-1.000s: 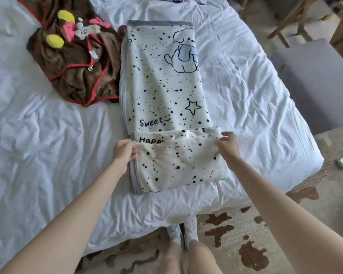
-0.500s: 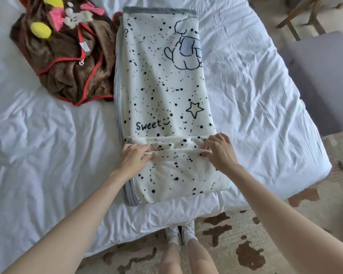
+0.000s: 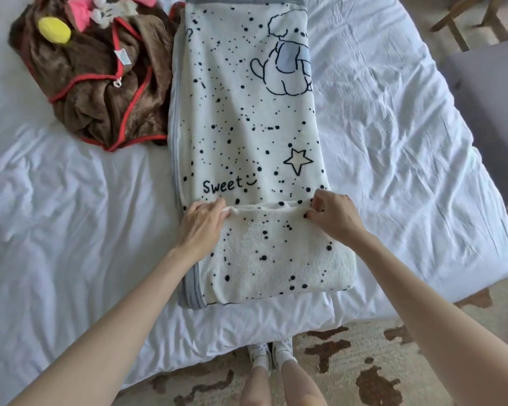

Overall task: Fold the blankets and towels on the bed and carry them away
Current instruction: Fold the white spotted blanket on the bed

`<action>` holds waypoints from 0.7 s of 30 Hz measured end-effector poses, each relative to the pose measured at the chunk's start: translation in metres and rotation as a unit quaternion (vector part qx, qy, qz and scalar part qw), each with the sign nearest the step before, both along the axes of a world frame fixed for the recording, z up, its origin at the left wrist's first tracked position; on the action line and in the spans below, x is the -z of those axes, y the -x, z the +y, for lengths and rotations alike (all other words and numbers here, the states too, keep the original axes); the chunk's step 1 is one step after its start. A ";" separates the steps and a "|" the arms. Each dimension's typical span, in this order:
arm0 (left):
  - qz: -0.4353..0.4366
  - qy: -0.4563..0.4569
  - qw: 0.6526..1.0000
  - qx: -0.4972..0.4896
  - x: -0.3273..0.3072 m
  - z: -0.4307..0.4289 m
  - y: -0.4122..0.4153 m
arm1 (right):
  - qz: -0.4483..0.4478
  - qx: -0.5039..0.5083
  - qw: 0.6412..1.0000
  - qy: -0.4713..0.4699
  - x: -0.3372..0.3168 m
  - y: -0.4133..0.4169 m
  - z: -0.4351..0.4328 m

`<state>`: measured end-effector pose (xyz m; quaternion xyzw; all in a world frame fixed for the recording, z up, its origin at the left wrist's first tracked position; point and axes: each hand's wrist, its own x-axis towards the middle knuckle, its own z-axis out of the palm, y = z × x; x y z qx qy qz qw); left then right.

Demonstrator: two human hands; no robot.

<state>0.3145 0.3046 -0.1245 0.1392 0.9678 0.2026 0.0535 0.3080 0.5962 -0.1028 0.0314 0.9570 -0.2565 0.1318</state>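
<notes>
The cream blanket (image 3: 247, 136) lies as a long strip on the bed (image 3: 393, 142), its long axis running from the bed's near edge straight toward the far edge, where a grey-bound end reaches out of view. Its near end is turned up and over onto itself, making a thick doubled flap close to the near edge. The left hand (image 3: 201, 227) is closed on the flap's left corner, and the right hand (image 3: 333, 215) pinches the flap's right corner between fingers and thumb. The fleece is cream, spattered with black dots, with a star outline, the word "Sweet" and a line-drawn figure, and grey binding along its left side. Touching its far-left side lies a crumpled brown towel (image 3: 100, 92) with red trim.
</notes>
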 end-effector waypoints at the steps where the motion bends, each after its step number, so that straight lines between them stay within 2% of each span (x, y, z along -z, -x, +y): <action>1: 0.027 -0.016 0.999 -0.004 -0.006 0.000 0.001 | 0.021 0.002 1.000 0.022 -0.004 0.003 0.001; 5: 0.154 -0.027 0.987 -0.037 -0.034 -0.004 0.022 | 0.146 0.036 0.987 0.054 -0.015 0.024 0.000; 7: 0.132 0.009 0.991 -0.036 -0.038 -0.004 0.035 | 0.149 0.054 0.987 0.036 -0.011 0.034 -0.006; 9: 0.050 0.068 0.996 -0.036 -0.031 -0.003 0.041 | 0.117 0.052 0.991 -0.027 -0.004 0.034 -0.013; 11: 0.022 0.075 0.996 -0.046 -0.025 -0.002 0.036 | 0.129 0.038 0.989 -0.069 0.000 0.025 -0.018; 14: 0.111 0.024 0.993 -0.021 -0.028 0.006 0.011 | 0.208 -0.022 0.975 -0.069 -0.003 -0.004 -0.021; 16: 0.141 -0.009 0.989 0.043 -0.026 0.011 -0.014 | 0.230 -0.066 0.969 -0.053 -0.002 -0.029 -0.022; 18: 0.083 -0.014 0.992 0.097 -0.021 0.012 -0.041 | 0.219 -0.105 0.970 -0.029 0.001 -0.054 -0.022; 21: -0.040 0.071 0.988 0.129 -0.008 0.002 -0.072 | 0.116 -0.162 0.980 -0.020 0.012 -0.088 -0.014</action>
